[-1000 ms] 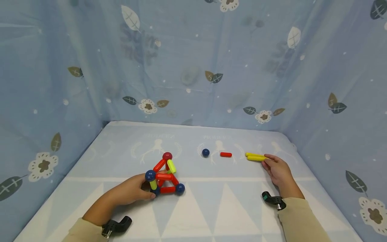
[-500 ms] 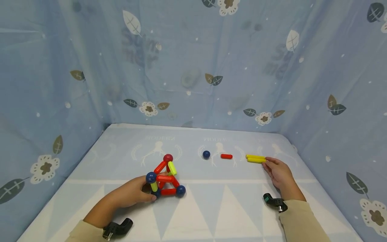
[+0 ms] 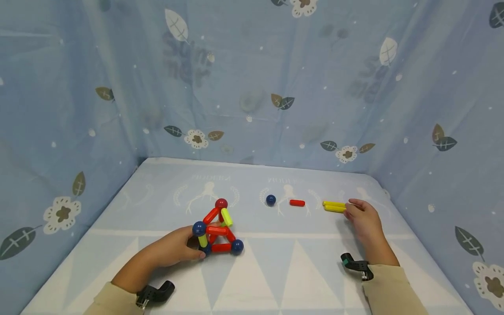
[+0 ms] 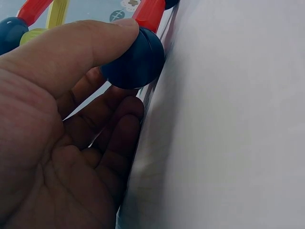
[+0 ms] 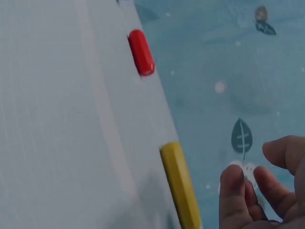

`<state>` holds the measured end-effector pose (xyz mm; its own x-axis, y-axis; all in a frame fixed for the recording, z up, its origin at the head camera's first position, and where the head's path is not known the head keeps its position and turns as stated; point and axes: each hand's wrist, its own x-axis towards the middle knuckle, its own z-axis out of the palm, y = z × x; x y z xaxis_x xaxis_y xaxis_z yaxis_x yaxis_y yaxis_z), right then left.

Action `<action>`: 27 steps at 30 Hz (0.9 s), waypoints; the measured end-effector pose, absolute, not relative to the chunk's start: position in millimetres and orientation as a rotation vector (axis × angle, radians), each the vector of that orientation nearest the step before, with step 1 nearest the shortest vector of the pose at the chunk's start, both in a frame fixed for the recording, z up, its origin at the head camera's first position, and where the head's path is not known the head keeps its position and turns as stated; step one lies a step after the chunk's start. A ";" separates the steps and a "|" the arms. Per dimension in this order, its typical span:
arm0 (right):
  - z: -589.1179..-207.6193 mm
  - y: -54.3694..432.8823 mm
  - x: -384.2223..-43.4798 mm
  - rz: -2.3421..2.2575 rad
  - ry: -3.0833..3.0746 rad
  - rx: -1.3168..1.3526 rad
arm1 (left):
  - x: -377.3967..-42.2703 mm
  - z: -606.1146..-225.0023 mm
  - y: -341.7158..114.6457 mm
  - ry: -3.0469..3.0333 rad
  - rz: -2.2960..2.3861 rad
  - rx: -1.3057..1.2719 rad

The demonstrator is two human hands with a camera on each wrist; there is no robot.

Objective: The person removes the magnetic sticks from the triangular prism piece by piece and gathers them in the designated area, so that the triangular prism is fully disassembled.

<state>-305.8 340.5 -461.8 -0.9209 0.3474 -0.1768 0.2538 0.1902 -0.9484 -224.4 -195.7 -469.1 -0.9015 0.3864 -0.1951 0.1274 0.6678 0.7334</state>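
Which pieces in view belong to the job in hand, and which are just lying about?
In the job, by the look of it:
rod-and-ball frame, held in the left grip
two yellow rods, beside the right grip

Lying about, untouched:
loose blue ball
loose red rod
Both resemble the frame's parts, so possibly spares.
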 end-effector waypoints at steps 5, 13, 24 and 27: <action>-442.4 305.3 -299.9 1.829 -2.464 -0.340 | -225.5 -465.5 -194.4 2.559 1.083 0.411; -435.0 242.7 -289.3 1.728 -2.651 -0.022 | -224.2 -466.6 -195.3 2.551 1.086 0.391; -428.1 148.6 -241.7 1.440 -2.781 0.544 | -224.0 -468.6 -196.3 2.540 1.091 0.428; -426.8 131.5 -235.0 1.438 -2.801 0.632 | -224.4 -468.6 -196.6 2.540 1.090 0.433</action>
<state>-235.0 131.5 -426.8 -0.9202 -0.3739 0.1156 -0.3118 0.5219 -0.7939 -224.4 -196.6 -468.6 -0.8949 0.4042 -0.1890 0.1414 0.6587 0.7390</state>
